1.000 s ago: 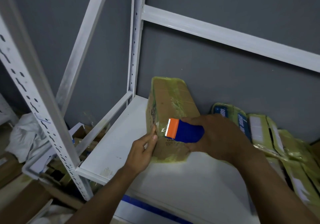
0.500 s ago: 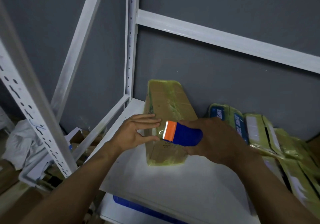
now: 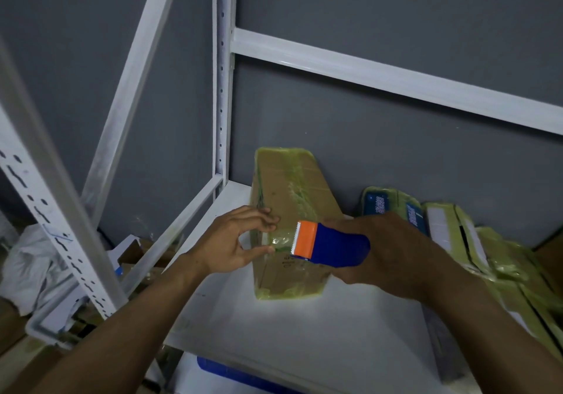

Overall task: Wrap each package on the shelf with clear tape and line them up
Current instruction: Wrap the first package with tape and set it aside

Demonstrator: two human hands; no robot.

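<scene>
A brown cardboard package [image 3: 292, 192] with yellowish tape on its ends stands on the white shelf [image 3: 304, 332], leaning back toward the grey wall. My right hand [image 3: 393, 256] grips a blue tape dispenser [image 3: 332, 246] with an orange toothed end, held against the package's front face. My left hand [image 3: 237, 241] is at the package's left edge, thumb and fingertips pinching a strip of clear tape [image 3: 278, 238] that runs from the dispenser. Several taped packages [image 3: 451, 232] lean in a row on the right.
White shelf uprights [image 3: 224, 89] and a diagonal brace [image 3: 134, 83] stand left of the package. A crossbeam [image 3: 396, 80] runs above. Loose cardboard and white wrapping [image 3: 27, 265] lie on the floor at the left. A blue item [image 3: 231, 375] sits below the shelf.
My left hand moved from the package's lower left side up onto its left edge and now pinches the tape. The dispenser stayed against the front face. The camera shifted slightly.
</scene>
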